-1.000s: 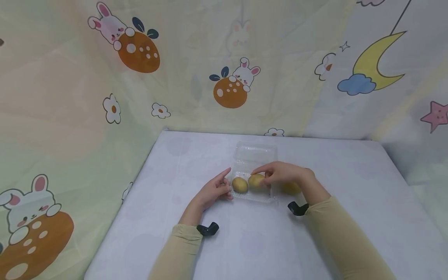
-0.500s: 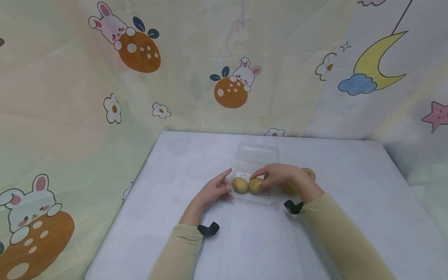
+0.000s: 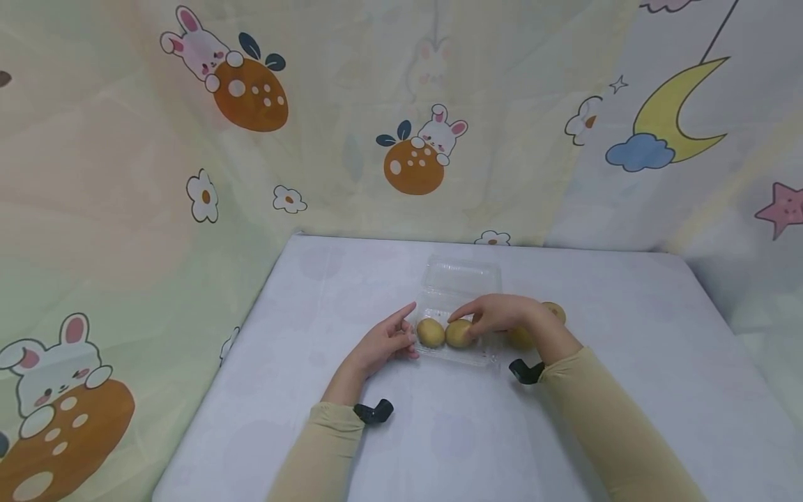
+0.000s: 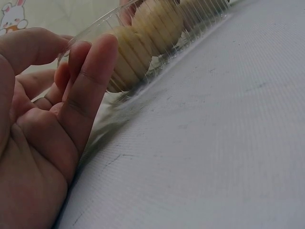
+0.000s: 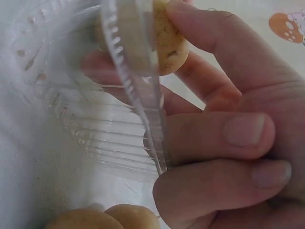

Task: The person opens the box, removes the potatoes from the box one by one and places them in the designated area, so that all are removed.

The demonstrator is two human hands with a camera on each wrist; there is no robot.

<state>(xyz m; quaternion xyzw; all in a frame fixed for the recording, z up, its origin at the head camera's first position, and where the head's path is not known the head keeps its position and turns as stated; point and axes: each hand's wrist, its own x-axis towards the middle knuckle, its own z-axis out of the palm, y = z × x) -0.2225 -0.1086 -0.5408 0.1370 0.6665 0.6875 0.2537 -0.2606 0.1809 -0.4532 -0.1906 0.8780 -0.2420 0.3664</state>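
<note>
A clear plastic clamshell box stands on the table with its lid laid back. One potato sits in its left part. My left hand holds the box at its left end; in the left wrist view its fingertips lie against the ribbed wall, index finger extended in the head view. Between thumb and index finger, my right hand pinches a second potato inside the box, beside the first. In the right wrist view this potato shows past the rim, with my other fingers curled at the edge.
To the right of the box, partly behind my right wrist, lie further potatoes, one nearer and one farther back. A pale cloth covers the table. Printed fabric walls rise behind it and at the sides.
My right hand has lowered slightly with the potato and shifted a little left, so it sits closer to the first one. The farther loose potato has come into sight. My left hand stays put.
</note>
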